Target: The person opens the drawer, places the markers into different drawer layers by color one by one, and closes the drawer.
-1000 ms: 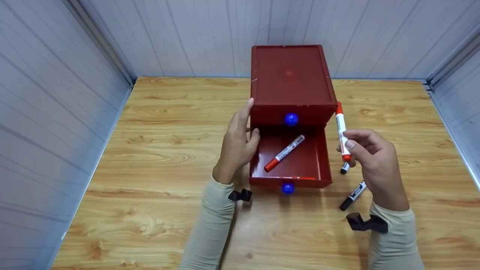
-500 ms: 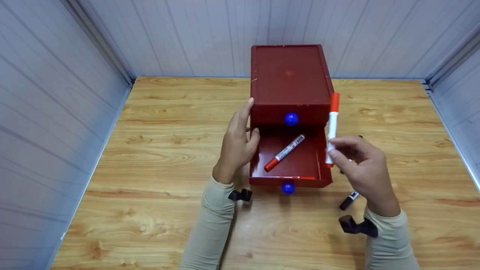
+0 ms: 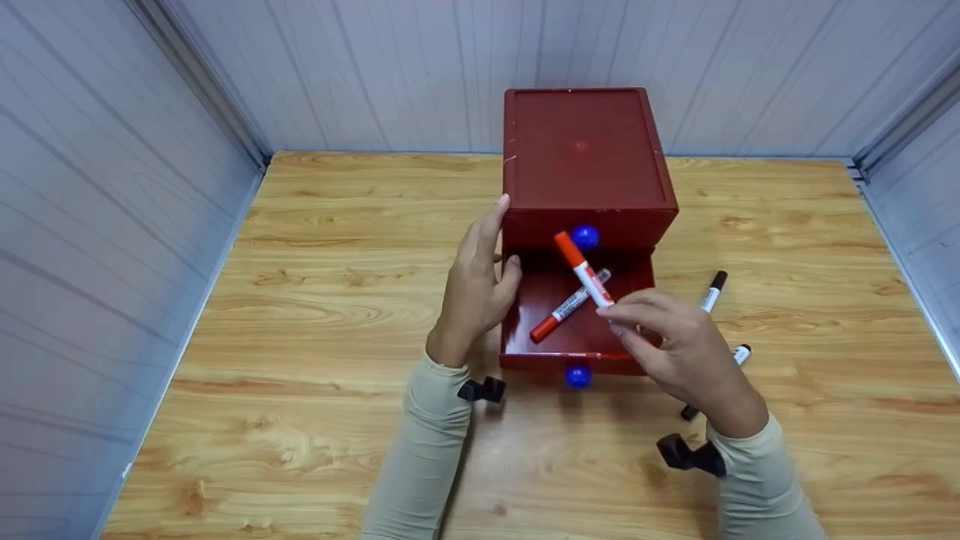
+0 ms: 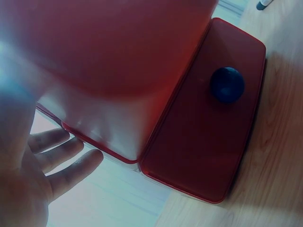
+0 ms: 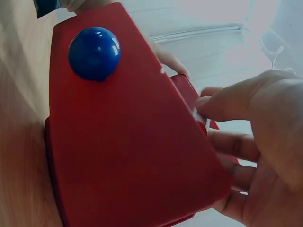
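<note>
A red two-tier drawer cabinet (image 3: 585,161) stands on the table, its lower drawer (image 3: 517,341) pulled out. My left hand (image 3: 472,289) lies along the cabinet's left side, index fingertip at the upper front corner and thumb by the drawer's left wall. Between thumb and fingers, my right hand (image 3: 679,349) pinches a white marker with a red cap (image 3: 581,266), tilted above the drawer. Below it, another red-capped marker (image 3: 551,322) lies diagonally on the drawer floor. A third (image 3: 577,355) shows as a thin strip behind the drawer's front wall, mostly hidden.
Two white markers with black caps lie on the wooden table right of the cabinet: one farther back (image 3: 712,294), the other (image 3: 741,354) partly behind my right hand. Blue ball knobs sit on the upper drawer (image 3: 585,237) and lower front. Pale panels (image 3: 390,75) wall the table.
My right hand has carried the red-capped marker leftward from beside the cabinet to over the drawer, its capped end swinging left. The left hand has stayed in place.
</note>
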`<action>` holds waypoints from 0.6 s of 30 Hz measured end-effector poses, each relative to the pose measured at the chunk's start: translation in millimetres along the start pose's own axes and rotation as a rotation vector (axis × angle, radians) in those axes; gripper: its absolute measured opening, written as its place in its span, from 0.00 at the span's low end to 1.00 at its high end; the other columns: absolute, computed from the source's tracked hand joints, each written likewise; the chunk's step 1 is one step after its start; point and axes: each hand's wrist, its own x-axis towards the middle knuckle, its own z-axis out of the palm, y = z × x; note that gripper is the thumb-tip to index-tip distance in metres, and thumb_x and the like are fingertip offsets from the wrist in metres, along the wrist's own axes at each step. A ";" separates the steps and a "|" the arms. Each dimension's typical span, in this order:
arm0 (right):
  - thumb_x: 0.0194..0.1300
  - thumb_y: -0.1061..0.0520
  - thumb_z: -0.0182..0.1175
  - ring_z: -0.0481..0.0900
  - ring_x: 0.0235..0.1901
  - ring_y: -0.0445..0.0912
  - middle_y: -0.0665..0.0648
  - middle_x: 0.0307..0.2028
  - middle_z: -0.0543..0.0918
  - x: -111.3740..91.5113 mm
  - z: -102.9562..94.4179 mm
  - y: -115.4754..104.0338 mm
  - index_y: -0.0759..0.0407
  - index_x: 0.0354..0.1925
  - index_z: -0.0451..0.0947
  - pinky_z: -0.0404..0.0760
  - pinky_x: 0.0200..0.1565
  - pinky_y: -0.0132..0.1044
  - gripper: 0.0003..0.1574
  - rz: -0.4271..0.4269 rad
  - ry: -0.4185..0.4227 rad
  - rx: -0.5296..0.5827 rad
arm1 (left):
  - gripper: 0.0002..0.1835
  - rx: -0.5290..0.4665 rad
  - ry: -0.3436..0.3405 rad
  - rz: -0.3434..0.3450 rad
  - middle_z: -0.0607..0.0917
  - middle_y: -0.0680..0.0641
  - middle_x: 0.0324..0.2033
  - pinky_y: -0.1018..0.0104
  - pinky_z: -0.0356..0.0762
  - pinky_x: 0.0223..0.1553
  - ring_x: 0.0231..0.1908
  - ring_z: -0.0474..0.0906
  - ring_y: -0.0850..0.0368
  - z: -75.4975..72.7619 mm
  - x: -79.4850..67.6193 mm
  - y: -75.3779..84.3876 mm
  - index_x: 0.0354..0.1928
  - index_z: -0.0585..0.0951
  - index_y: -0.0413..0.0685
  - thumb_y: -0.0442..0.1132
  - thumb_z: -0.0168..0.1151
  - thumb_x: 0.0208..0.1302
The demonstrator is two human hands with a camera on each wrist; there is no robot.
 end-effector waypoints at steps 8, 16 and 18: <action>0.60 0.66 0.70 0.75 0.31 0.38 0.44 0.38 0.84 -0.3 7.2 1.8 0.50 0.43 0.89 0.72 0.31 0.27 0.15 -0.014 -0.069 -0.026 | 0.41 -0.009 -0.007 0.000 0.73 0.41 0.64 0.58 0.82 0.43 0.58 0.71 0.52 0.4 0.6 -0.6 0.76 0.60 0.51 0.26 0.58 0.60; 0.60 0.65 0.69 0.77 0.31 0.38 0.44 0.38 0.85 -0.4 10.2 3.1 0.54 0.43 0.89 0.75 0.32 0.29 0.13 -0.016 -0.085 -0.037 | 0.41 -0.011 -0.008 -0.009 0.73 0.41 0.64 0.59 0.82 0.43 0.59 0.70 0.53 -0.3 0.3 0.8 0.76 0.60 0.52 0.26 0.57 0.61; 0.61 0.64 0.69 0.78 0.33 0.38 0.44 0.39 0.85 -0.4 10.4 3.0 0.54 0.44 0.89 0.75 0.33 0.30 0.13 -0.011 -0.091 -0.050 | 0.41 -0.009 -0.011 -0.011 0.73 0.41 0.64 0.60 0.82 0.43 0.60 0.70 0.53 0.0 0.0 0.5 0.76 0.60 0.52 0.26 0.57 0.61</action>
